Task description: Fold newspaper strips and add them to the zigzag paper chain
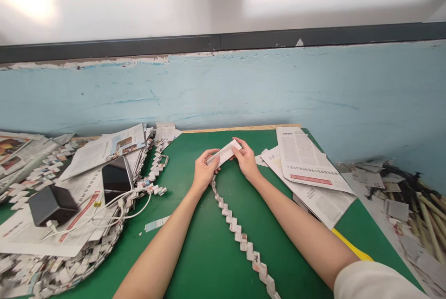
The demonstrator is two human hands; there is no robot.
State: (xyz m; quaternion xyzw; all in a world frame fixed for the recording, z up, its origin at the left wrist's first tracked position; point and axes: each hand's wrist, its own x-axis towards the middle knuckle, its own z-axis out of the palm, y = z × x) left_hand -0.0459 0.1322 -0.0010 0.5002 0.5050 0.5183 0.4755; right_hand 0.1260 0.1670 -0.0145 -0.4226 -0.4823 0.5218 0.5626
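A folded strip of newspaper (226, 152) is stretched between my two hands above the green table. My left hand (205, 169) pinches its lower left end, and my right hand (245, 157) grips the upper right end with the thumb on top. Below my left hand, a zigzag chain of folded newspaper (244, 243) runs down toward the table's near edge. The chain's top end lies close to my left fingers; whether they hold it too, I cannot tell.
On the left, more woven paper chains (73, 264), newspaper sheets (104, 150), a phone (117, 179), a black charger block (52, 205) and a white cable (135, 216) crowd the table (188, 252). Newspapers (310, 164) lie at right. Rolled paper sticks (430, 224) sit beyond the right edge.
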